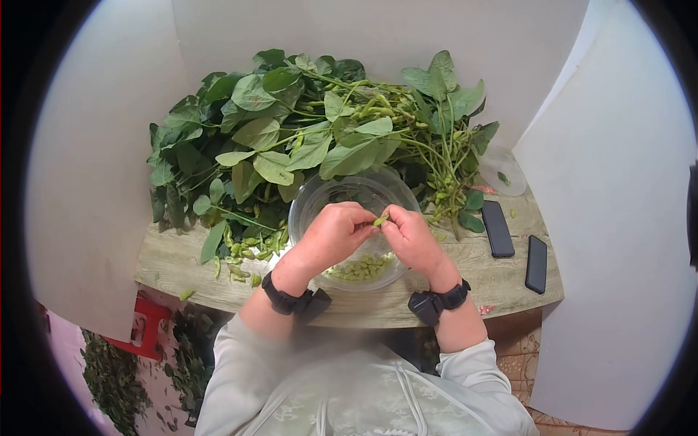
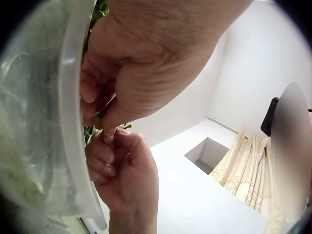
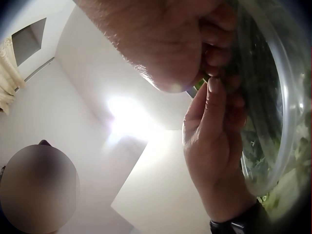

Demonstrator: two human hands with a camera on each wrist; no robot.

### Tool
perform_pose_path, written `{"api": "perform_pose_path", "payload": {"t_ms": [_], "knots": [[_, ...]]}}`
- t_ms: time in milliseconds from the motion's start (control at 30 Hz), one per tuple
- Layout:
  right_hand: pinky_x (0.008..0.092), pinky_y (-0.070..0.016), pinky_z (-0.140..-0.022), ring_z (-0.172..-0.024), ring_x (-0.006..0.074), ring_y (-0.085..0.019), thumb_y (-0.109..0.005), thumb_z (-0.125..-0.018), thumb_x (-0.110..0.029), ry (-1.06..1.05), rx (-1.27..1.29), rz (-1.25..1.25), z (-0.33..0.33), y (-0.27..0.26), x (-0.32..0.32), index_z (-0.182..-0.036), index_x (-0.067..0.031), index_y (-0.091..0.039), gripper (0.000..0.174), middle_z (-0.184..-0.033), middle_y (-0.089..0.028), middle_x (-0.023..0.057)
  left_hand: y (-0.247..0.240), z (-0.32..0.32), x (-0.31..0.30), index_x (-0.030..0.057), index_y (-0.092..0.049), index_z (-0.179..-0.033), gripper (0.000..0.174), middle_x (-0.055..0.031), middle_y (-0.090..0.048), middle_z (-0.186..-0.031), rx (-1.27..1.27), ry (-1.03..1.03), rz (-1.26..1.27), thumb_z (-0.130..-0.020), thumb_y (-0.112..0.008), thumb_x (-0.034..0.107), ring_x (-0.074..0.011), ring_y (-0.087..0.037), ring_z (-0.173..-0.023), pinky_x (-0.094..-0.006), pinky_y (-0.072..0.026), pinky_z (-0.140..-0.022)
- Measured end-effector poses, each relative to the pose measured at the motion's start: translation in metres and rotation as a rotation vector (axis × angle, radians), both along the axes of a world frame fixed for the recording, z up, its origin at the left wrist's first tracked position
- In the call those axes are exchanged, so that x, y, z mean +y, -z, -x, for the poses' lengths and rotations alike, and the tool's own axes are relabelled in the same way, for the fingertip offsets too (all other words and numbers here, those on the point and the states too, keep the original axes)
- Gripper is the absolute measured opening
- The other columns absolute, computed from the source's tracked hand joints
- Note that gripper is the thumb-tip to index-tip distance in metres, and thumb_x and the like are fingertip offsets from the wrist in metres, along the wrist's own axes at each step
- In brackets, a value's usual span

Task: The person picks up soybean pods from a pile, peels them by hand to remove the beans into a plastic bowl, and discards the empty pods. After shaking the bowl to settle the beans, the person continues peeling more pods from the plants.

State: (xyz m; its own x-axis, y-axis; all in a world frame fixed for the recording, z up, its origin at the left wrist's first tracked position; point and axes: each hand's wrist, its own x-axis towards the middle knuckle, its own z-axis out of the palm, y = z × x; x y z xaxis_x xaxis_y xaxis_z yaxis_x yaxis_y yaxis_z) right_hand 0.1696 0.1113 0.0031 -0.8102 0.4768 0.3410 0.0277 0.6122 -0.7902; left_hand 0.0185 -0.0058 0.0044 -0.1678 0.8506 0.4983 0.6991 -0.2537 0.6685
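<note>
A green bean pod (image 1: 381,219) is pinched between the fingertips of my left hand (image 1: 333,234) and my right hand (image 1: 413,238). The two hands meet over a clear plastic bowl (image 1: 297,207). Shelled green beans (image 1: 360,269) lie at the near side of the bowl's bottom. In the left wrist view, the left hand (image 2: 141,63) and the right hand (image 2: 124,165) come together beside the bowl's wall (image 2: 73,122). The right wrist view shows a bit of green pod (image 3: 199,84) at the fingertips, mostly hidden by the fingers.
Leafy bean plants (image 1: 313,134) heap across the back of the wooden table (image 1: 189,258). Loose pods (image 1: 251,251) lie left of the bowl. Two phones, one dark (image 1: 498,229) and another (image 1: 536,264), lie at right near a clear round plastic piece (image 1: 505,171). A red stool (image 1: 151,327) stands below left.
</note>
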Motion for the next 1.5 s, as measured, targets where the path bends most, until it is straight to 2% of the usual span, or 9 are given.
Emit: {"api": "perform_pose_path", "payload": {"t_ms": [200,267,400,500,567,867,1100,1333,1500], "knots": [[0.0402,-0.0437,-0.056,-0.057,0.0314,-0.054,-0.054,-0.084,-0.009,0.040,0.080,-0.012,0.001,0.002,-0.007,-0.081,0.0035,-0.055,0.013,-0.065,-0.057,0.0198,0.000,-0.002,0.000,-0.0016,-0.071,-0.094,0.015,-0.0143,-0.066,-0.081,0.082,0.018,-0.047,-0.080,-0.072,0.002,-0.0304,-0.063,-0.070,-0.0352,-0.0499,-0.062],[0.0305,-0.0371,-0.050,-0.055,0.0112,-0.043,-0.055,-0.083,-0.005,0.058,0.101,-0.007,0.001,0.001,-0.009,-0.081,0.0035,-0.055,0.008,-0.060,-0.050,0.0068,0.000,-0.002,0.000,-0.0016,-0.071,-0.094,0.015,-0.0144,-0.065,-0.081,0.086,0.015,-0.050,-0.080,-0.072,0.002,-0.0310,-0.063,-0.071,-0.0355,-0.0500,-0.062],[0.0305,-0.0360,-0.049,-0.054,0.0112,-0.041,-0.058,-0.081,-0.004,0.093,0.116,-0.035,0.002,0.002,-0.011,-0.078,0.0034,-0.054,0.009,-0.058,-0.048,0.0065,0.001,-0.004,0.000,-0.0017,-0.071,-0.094,0.014,-0.0144,-0.064,-0.082,0.107,0.011,-0.026,-0.081,-0.069,0.001,-0.0322,-0.062,-0.072,-0.0364,-0.0501,-0.064],[0.0312,-0.0357,-0.048,-0.053,0.0122,-0.041,-0.059,-0.079,-0.004,0.101,0.130,-0.052,0.003,0.002,-0.012,-0.075,0.0032,-0.052,0.010,-0.057,-0.047,0.0075,0.003,-0.005,0.000,-0.0021,-0.071,-0.094,0.014,-0.0145,-0.064,-0.082,0.113,0.008,-0.033,-0.080,-0.068,0.000,-0.0329,-0.062,-0.073,-0.0372,-0.0503,-0.064],[0.0378,-0.0427,-0.051,-0.052,0.0275,-0.052,-0.060,-0.076,-0.006,0.141,0.098,-0.093,0.004,0.001,-0.012,-0.073,0.0031,-0.054,0.011,-0.061,-0.055,0.0174,0.005,-0.005,0.000,-0.0022,-0.071,-0.094,0.014,-0.0146,-0.064,-0.082,0.117,0.005,-0.042,-0.080,-0.068,-0.001,-0.0332,-0.062,-0.074,-0.0377,-0.0504,-0.065],[0.0380,-0.0417,-0.050,-0.052,0.0287,-0.051,-0.060,-0.076,-0.004,0.190,0.151,-0.159,0.007,0.005,-0.018,-0.072,0.0028,-0.053,0.010,-0.062,-0.054,0.0182,0.008,-0.003,0.001,-0.0019,-0.070,-0.093,0.013,-0.0160,-0.064,-0.081,0.145,0.050,-0.018,-0.081,-0.065,-0.002,-0.0347,-0.062,-0.075,-0.0394,-0.0499,-0.065],[0.0384,-0.0413,-0.050,-0.052,0.0298,-0.051,-0.059,-0.075,-0.003,0.160,0.201,-0.103,0.004,-0.001,-0.018,-0.074,0.0018,-0.053,0.008,-0.063,-0.054,0.0182,0.002,0.001,0.000,-0.0017,-0.069,-0.089,0.013,-0.0113,-0.063,-0.076,-0.113,0.109,0.024,-0.092,-0.062,0.009,-0.0236,-0.058,-0.069,-0.0331,-0.0465,-0.063],[0.0408,-0.0429,-0.052,-0.057,0.0331,-0.053,-0.060,-0.072,-0.001,0.110,0.255,-0.316,0.006,-0.001,-0.015,-0.073,0.0005,-0.051,0.010,-0.066,-0.053,0.0164,0.000,0.006,0.000,-0.0034,-0.064,-0.082,0.027,-0.0095,-0.060,-0.070,-0.344,0.071,0.184,-0.097,-0.056,0.017,-0.0166,-0.056,-0.065,-0.0324,-0.0446,-0.059],[0.0430,-0.0452,-0.054,-0.061,0.0360,-0.056,-0.062,-0.070,-0.002,0.086,0.243,-0.489,0.008,0.007,-0.008,-0.074,-0.0013,-0.052,0.010,-0.068,-0.054,0.0154,0.001,0.006,0.003,-0.0043,-0.062,-0.080,0.027,-0.0117,-0.060,-0.070,-0.207,0.019,0.187,-0.096,-0.057,0.017,-0.0178,-0.055,-0.063,-0.0338,-0.0446,-0.058]]}}
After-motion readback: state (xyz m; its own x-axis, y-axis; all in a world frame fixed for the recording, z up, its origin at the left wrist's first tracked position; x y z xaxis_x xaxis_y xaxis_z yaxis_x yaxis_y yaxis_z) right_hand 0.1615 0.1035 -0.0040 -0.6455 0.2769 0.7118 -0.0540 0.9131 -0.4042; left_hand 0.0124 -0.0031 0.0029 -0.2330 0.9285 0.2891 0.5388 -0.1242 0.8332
